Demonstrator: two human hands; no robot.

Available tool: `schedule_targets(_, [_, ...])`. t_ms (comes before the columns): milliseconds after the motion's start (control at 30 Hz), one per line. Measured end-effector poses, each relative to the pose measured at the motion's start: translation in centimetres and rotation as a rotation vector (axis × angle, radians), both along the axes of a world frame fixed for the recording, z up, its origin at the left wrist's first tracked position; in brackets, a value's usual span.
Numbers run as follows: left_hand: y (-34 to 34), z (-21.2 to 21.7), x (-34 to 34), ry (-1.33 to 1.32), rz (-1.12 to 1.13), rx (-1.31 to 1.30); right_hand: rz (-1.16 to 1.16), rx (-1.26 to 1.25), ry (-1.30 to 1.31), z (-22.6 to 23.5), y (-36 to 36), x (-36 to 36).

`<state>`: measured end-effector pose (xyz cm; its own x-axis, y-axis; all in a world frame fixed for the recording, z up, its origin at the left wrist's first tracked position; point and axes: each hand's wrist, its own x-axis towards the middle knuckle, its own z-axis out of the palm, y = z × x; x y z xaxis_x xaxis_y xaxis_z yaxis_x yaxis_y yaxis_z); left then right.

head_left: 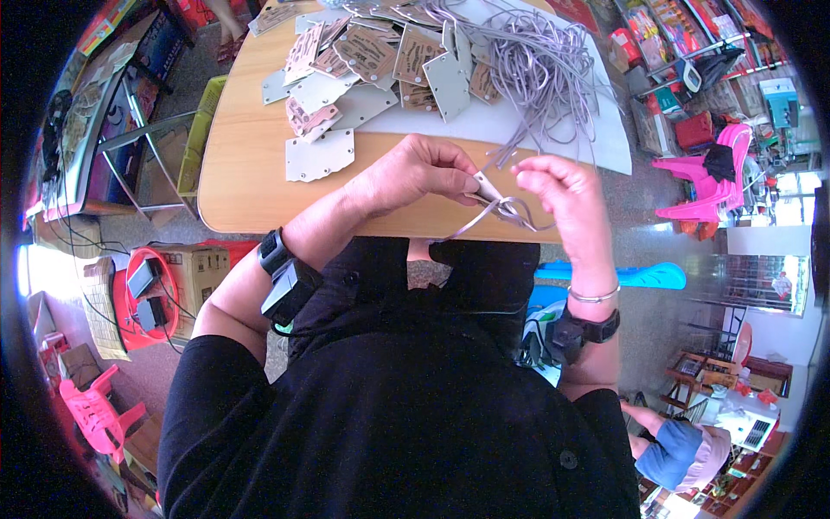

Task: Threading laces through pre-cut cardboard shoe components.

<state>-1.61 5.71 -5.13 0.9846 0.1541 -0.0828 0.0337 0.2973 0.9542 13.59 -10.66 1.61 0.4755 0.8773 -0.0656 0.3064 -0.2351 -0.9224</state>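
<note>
My left hand (424,177) is closed in a pinch on a small pale card tag (488,185) above the near edge of the table. A flat grey cord (510,208) runs from the tag and curls in a loose loop below it. Just right of the loop is my right hand (560,192), its thumb and fingertips pressed together. What those fingertips pinch is too small to make out. Beyond my hands lies a heap of card tags (367,56), some white, some brown and printed. One white tag (320,156) rests nearer my left wrist.
A tangled bundle of grey cords (553,78) lies on a white sheet (605,130) on the wooden table (233,164). Pink plastic chairs (731,173) stand to the right. A yellow-green crate (203,130) is by the table's left side. Another person (683,454) is at lower right.
</note>
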Motion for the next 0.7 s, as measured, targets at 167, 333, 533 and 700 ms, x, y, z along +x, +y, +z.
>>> schedule_targets(167, [-0.02,-0.01,0.09,-0.009,-0.008,-0.124,0.09,-0.003,-0.001,-1.24,0.06,-0.86])
schedule_targets(333, [-0.06,0.22,0.02,-0.005,-0.016,-0.15,0.149,-0.006,-0.102,-0.92,0.05,-0.91])
schedule_targets(533, [-0.06,0.3,-0.02,-0.008,-0.039,-0.147,0.162,0.0,-0.108,-0.68,0.24,-1.02])
schedule_targets(700, [-0.04,0.22,-0.03,0.002,-0.042,-0.154,0.191,0.017,-0.171,-0.71,0.38,-0.87])
